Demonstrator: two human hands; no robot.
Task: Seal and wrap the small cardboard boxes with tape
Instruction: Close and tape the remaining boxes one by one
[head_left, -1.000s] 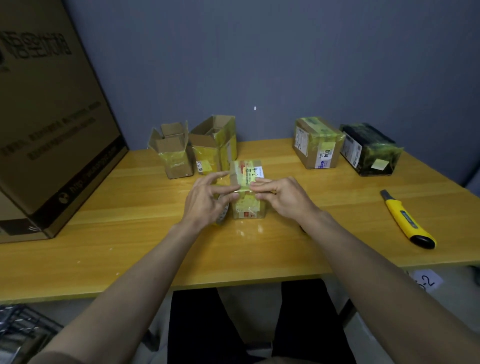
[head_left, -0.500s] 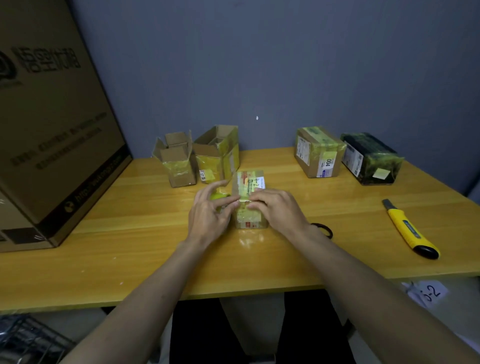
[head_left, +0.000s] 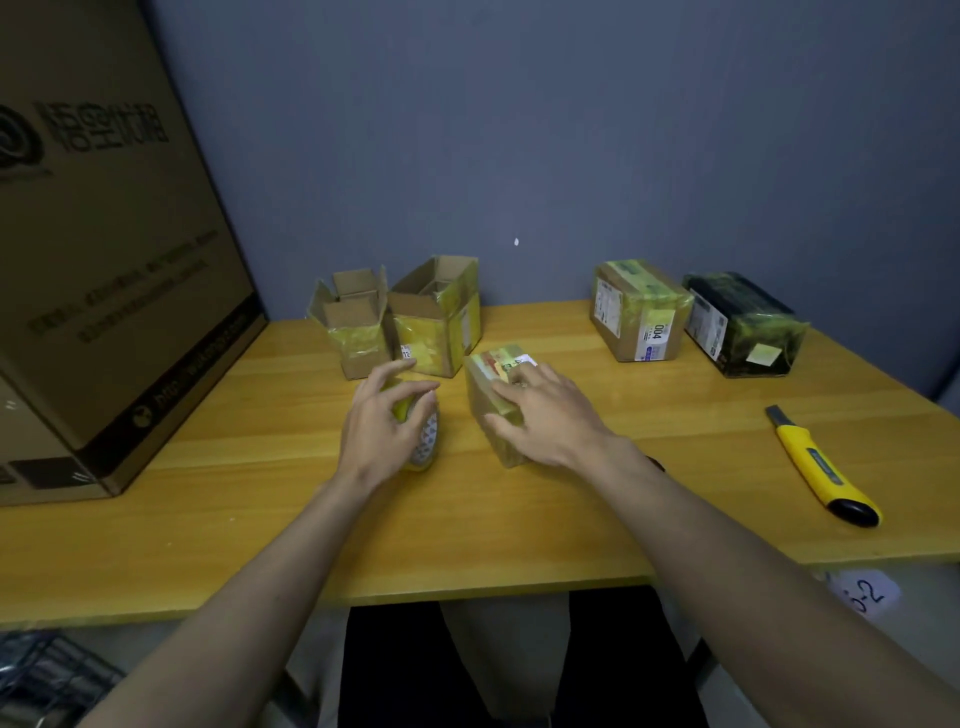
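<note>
Step in hand: taping the small box (head_left: 496, 402) at frame centre, on the wooden counter (head_left: 260, 493).
Left hand (head_left: 382, 428): fingers curled round the tape roll (head_left: 423, 431), which stands on edge just left of the box, apart from it.
Right hand (head_left: 545, 415): fingers spread flat on the top and near side of the small box, pressing it down.
Task items: two open boxes (head_left: 405, 319) upper centre-left, touching each other, flaps up, old yellow tape on their sides; a taped brown box (head_left: 641, 317) and a black wrapped parcel (head_left: 743, 322) upper right, just beside each other.
Other items: yellow utility knife (head_left: 823, 467) at right, well apart from both hands; large carton (head_left: 104, 260) at left.
Risk 1: no tape strand is visible between roll and box; if the free end has dropped back onto the roll, it will be hard to find and lift.
Risk 2: pulling tape sideways could slide or tip the light box if the right hand eases off.
Risk 3: glossy tape already on the box may wrinkle or bond poorly under a new layer.
Risk 4: the knife lies far from the work; reaching for it means releasing the box.
Legible writing: "004" on the brown box label; "-2" on a paper tag (head_left: 865, 592) below the counter edge, lower right; large Chinese characters on the carton, not readable with confidence; labels on the small box too blurred.
</note>
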